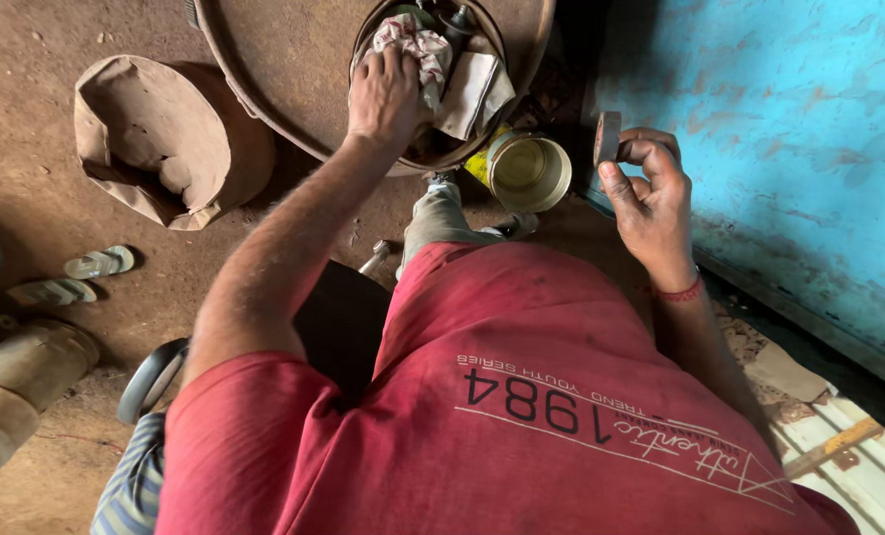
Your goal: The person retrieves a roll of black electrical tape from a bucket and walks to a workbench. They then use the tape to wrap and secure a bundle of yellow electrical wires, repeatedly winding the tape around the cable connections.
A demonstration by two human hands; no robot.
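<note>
My left hand [385, 94] clamps the stained white rag [417, 45] for wiping; my right hand [650, 193] pinches the small rusty metal disc [608, 137] upright, face exposed.

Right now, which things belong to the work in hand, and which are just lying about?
In hand:
left hand on crumpled white rag in round metal bowl
right hand holding small round dark disc

Lying about:
open yellow tin can
brown paper sack
pair of sandals
</note>
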